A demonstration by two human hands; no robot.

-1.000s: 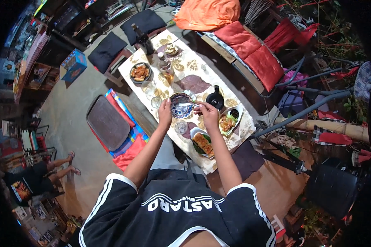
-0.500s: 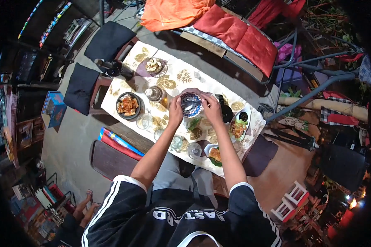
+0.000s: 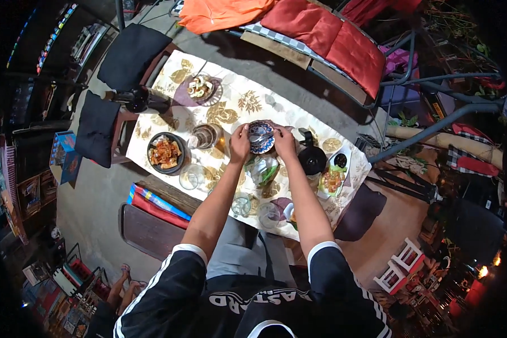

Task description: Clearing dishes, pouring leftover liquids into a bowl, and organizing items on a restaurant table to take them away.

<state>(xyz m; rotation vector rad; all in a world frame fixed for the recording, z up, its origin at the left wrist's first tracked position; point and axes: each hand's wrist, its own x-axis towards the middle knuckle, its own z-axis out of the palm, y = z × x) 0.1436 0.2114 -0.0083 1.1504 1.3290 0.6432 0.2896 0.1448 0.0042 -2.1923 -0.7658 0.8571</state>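
Observation:
Between my two hands is a small round bowl (image 3: 261, 146) with a blue, white and orange pattern. A shiny metal spoon (image 3: 260, 137) lies across it, its handle toward my right hand. My left hand (image 3: 240, 143) is closed on the bowl's left rim. My right hand (image 3: 285, 142) is closed at the right rim; whether its fingers also touch the spoon handle, I cannot tell. Just nearer than the bowl is a white item with green leaves (image 3: 262, 170), its kind unclear. A black lidded pot (image 3: 311, 160) stands right beside my right forearm.
The patterned tablecloth (image 3: 251, 102) bears a glass jug of amber drink (image 3: 207, 137), a black bowl of food (image 3: 165, 153), several drinking glasses, a leaf-lined plate (image 3: 333, 176) and a glass dish (image 3: 203, 89). A red-cushioned bench (image 3: 324, 34) stands beyond. Another person's legs (image 3: 121, 290) show at lower left.
The whole view has shifted slightly. My hands still hold the bowl, now turned so the spoon shows differently. More of the white and green item shows on its near side.

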